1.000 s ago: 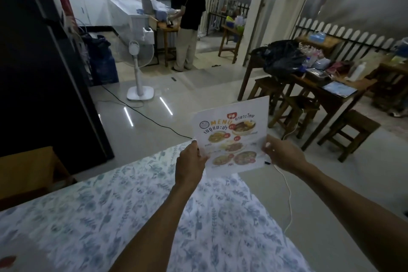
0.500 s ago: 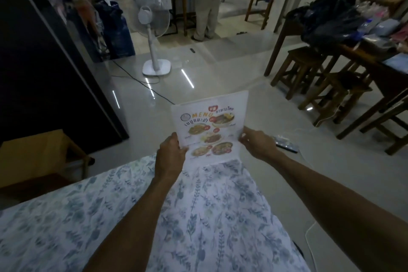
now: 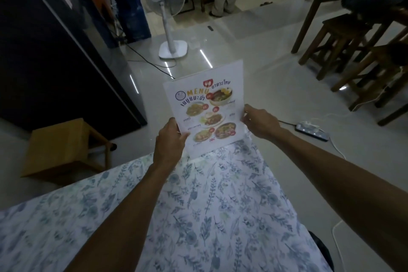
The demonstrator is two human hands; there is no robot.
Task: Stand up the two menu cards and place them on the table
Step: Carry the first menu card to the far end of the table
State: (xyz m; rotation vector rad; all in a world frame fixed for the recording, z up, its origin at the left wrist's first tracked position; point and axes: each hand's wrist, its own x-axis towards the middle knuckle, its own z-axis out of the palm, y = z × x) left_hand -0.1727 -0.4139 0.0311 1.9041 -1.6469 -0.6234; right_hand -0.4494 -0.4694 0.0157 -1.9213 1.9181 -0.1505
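Menu card [image 3: 206, 107] pinched at both side edges by left hand [image 3: 169, 139] and right hand [image 3: 259, 122]; placing step, base to settle onto table [image 3: 220, 205] below.

Glossy printed paper menu [image 3: 206, 108] at centre; matt floral cloth [image 3: 198, 216] below; shiny polished floor [image 3: 254, 51]; wooden stools [image 3: 344, 35] upper right; white plastic fan [image 3: 164, 17].

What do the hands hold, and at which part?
A menu card: left hand at its lower left edge, right hand at its lower right edge.
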